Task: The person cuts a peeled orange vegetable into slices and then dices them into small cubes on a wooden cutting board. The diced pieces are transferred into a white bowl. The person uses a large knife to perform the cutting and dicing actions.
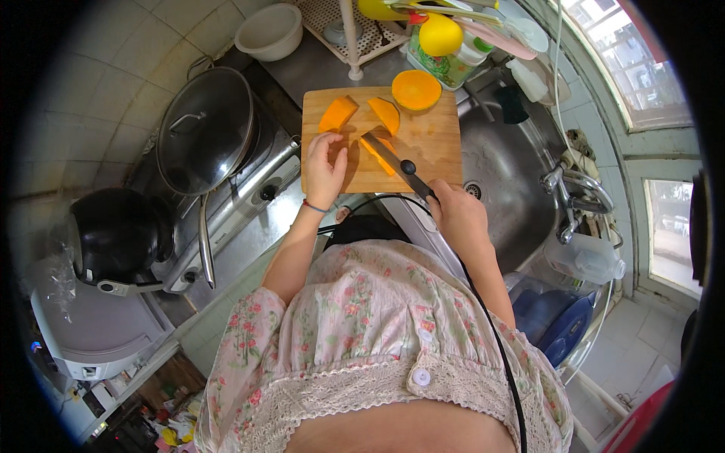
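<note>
My right hand [461, 215] is closed around the handle of a kitchen knife [392, 158], with a round black knob on the blade. The blade lies over a thin orange pumpkin piece [378, 154] on the wooden cutting board [433, 158]. My left hand [327, 167] is over the board's left side, fingers curved and apart, with nothing in it. Just beyond its fingertips is a thick pumpkin chunk [338, 113]. A pumpkin wedge [385, 116] lies beyond the blade's tip. At the far right corner sits a large round-cut pumpkin piece [417, 90], its flesh facing up.
Right of the board is a steel sink [504, 170] with a faucet [566, 192]. On the left, a lidded pan [207, 130] stands on the gas stove [249, 209], its handle pointing toward me. A white bowl [271, 34] and a perforated rack [323, 25] stand behind. A black cable [498, 340] runs past my right arm.
</note>
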`<state>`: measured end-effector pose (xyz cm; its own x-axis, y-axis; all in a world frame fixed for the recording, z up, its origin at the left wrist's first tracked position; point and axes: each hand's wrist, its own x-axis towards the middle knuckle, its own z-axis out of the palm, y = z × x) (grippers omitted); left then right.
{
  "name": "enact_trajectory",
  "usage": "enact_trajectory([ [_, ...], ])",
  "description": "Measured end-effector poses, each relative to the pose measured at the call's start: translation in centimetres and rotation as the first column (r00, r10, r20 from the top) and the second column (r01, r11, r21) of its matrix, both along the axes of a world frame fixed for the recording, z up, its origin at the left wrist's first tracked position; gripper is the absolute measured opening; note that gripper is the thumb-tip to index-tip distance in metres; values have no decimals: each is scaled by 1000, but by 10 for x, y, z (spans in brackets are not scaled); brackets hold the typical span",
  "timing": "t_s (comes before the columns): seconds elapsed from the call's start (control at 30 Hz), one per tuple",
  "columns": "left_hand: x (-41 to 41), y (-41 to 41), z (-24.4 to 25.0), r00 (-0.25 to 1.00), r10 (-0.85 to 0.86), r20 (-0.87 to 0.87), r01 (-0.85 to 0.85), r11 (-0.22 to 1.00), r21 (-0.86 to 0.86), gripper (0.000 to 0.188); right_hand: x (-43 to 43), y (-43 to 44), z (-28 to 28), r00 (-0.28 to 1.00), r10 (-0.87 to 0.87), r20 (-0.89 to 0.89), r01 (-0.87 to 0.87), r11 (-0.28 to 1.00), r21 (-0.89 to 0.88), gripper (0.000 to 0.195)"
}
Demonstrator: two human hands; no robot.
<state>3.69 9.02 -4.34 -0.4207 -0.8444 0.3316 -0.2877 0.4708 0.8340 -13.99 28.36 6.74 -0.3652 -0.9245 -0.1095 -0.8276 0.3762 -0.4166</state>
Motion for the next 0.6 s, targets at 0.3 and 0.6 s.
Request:
enact_trajectory([
  [0.3,-21,-8,9,894,-344,288,405,895,-186,33,-4,7,4,992,-126,-8,125,990,-60,16],
  [0.6,-30,-9,2,891,-352,288,415,888,-198,31,-5,19,1,991,-134,13,134,991,-14,18],
])
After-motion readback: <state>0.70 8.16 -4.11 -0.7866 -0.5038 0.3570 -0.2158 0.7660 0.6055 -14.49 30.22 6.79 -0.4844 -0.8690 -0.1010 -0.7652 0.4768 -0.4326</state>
